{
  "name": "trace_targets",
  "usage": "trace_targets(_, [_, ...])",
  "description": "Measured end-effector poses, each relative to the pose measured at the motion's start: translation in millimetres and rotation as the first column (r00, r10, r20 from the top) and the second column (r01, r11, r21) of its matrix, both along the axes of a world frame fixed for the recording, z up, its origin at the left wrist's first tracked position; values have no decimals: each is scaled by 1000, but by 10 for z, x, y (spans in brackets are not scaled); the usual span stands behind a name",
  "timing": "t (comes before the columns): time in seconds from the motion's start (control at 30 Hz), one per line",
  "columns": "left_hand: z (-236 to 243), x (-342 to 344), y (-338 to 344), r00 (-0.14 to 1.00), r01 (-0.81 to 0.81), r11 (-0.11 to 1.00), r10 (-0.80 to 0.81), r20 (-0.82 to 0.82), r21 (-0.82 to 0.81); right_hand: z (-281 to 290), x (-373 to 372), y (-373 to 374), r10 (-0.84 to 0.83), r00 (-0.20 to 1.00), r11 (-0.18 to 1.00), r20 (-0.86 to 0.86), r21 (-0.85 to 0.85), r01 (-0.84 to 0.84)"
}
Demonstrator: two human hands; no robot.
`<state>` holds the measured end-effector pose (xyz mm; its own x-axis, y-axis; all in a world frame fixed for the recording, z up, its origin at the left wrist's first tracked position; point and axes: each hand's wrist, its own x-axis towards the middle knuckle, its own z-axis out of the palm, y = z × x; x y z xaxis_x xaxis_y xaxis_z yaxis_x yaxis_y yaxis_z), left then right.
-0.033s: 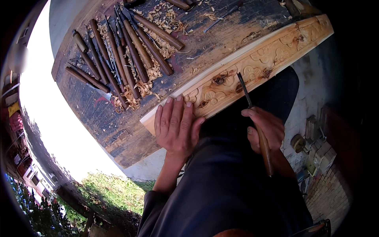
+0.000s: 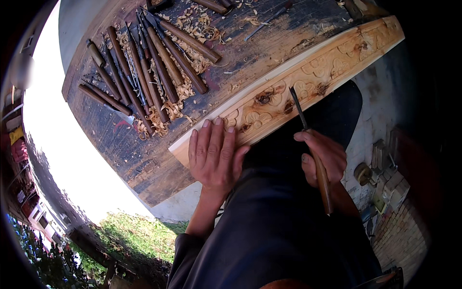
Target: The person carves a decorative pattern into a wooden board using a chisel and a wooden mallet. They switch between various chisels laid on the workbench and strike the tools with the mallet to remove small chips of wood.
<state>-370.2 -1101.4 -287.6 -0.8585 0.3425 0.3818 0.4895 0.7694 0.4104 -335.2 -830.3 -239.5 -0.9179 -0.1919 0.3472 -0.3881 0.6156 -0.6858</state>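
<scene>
A long pale board [image 2: 344, 60] with carved flower relief and dark knots lies diagonally along the bench's near edge. My left hand [image 2: 214, 164] lies flat on its left end, palm down, fingers stretched. My right hand [image 2: 322, 156], below the board, is closed round the wooden handle of a chisel [image 2: 323, 197]. The dark steel blade points up and left, its tip over the carving near a flower; whether it touches the wood I cannot tell.
The worn wooden bench [image 2: 125, 154] carries several wood-handled carving tools [image 2: 168, 82] among curled shavings [image 2: 159, 120]. A loose thin tool [image 2: 260, 29] lies farther back. Sunlit ground and grass [image 2: 130, 226] show at left, stacked blocks [image 2: 390, 183] at lower right.
The bench and board appear very slightly higher and further left in the picture. Both hands keep the same pose and grip.
</scene>
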Motion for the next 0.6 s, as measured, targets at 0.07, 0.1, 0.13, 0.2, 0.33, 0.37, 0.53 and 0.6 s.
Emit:
trace_targets(0.07, [-20, 21, 83, 998, 59, 998, -59, 2, 3, 16, -7, 50, -64, 998, 998, -14, -19, 64])
trace_targets(0.1, [6, 16, 81, 989, 145, 988, -146, 12, 61, 25, -17, 67, -97, 995, 995, -19, -31, 96])
trace_targets(0.13, [56, 34, 118, 972, 230, 965, -234, 15, 127, 31, -35, 82, -123, 991, 991, -46, -49, 121])
trace_targets(0.2, [104, 84, 205, 936, 347, 916, -352, -13, 203, 0, -7, 107, -161, 987, 986, -19, -49, 160])
trace_targets(0.33, [87, 129, 384, 905, 423, 873, -418, -75, 245, -17, 0, 161, -164, 986, 985, 31, -41, 165])
trace_targets(0.37, [74, 115, 413, 905, 425, 869, -419, -80, 253, -43, -1, 168, -166, 986, 985, 17, -44, 167])
trace_targets(0.53, [2, 82, 425, 926, 377, 890, -358, -119, 256, -220, 47, 229, -182, 983, 982, -12, -56, 181])
trace_targets(0.6, [-24, 67, 456, 920, 392, 882, -368, -138, 260, -181, 71, 266, -202, 979, 978, 14, -45, 202])
